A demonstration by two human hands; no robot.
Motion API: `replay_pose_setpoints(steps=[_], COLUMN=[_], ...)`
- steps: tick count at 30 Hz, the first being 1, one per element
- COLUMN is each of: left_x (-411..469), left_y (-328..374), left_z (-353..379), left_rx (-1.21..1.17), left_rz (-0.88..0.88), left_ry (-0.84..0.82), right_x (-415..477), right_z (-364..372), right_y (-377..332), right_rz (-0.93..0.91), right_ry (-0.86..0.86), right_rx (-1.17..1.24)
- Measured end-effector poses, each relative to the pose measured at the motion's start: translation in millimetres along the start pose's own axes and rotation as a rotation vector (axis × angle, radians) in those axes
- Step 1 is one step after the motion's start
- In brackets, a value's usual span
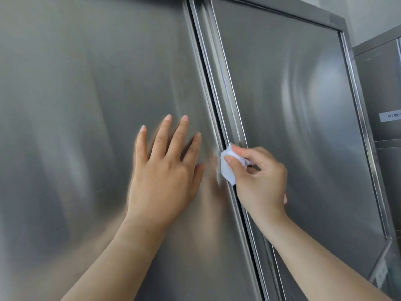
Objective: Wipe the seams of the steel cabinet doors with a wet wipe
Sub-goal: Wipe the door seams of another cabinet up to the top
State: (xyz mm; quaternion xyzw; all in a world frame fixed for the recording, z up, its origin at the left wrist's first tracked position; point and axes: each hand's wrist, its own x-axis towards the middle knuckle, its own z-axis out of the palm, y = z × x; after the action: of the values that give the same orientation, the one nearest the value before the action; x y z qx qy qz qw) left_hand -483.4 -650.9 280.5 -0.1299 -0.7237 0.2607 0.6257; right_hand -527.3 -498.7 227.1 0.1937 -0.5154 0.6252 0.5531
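Two brushed steel cabinet doors fill the view, the left door [86, 105] and the right door [293, 105]. Between them a narrow seam [211, 83] slants from the top centre down to the bottom right. My right hand [260, 177] pinches a folded white wet wipe [226, 168] and presses it onto the seam at about mid height. My left hand [165, 170] lies flat on the left door just beside the seam, fingers spread and pointing up, holding nothing.
A second steel cabinet [382, 88] stands at the right edge with a white label [390, 116] on it. The right door's frame edge [364, 127] runs down beside it. A small red and white tag [285, 198] shows behind my right wrist.
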Motion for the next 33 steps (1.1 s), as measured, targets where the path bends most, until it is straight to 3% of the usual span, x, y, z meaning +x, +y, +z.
replay_pose_setpoints(steps=[5,9,13,20,26,30,33], left_x=[0,-7,-38,-43,-44,-44,-44], left_y=[1,2,23,26,27,27,29], left_z=[-4,-8,-8,-2,0,0,-2], left_rx=[-0.014,-0.066,-0.113,-0.068,-0.043,-0.033,-0.032], left_rz=[-0.008,-0.007,-0.029,-0.036,-0.032,-0.037,-0.044], left_ry=[-0.006,-0.007,-0.026,0.006,-0.015,-0.022,-0.021], right_x=[-52,-34,-3,-64,-26,-50,-77], right_z=[-24,-23,-9,-37,-17,-27,-41], right_y=[14,2,-7,17,6,13,17], right_rz=[0.042,0.177,0.133,0.108,0.127,0.101,0.196], right_ry=[0.024,-0.063,-0.067,-0.039,-0.043,-0.032,-0.03], right_rx=[-0.073,0.0,-0.03,-0.095,-0.028,-0.046,-0.002])
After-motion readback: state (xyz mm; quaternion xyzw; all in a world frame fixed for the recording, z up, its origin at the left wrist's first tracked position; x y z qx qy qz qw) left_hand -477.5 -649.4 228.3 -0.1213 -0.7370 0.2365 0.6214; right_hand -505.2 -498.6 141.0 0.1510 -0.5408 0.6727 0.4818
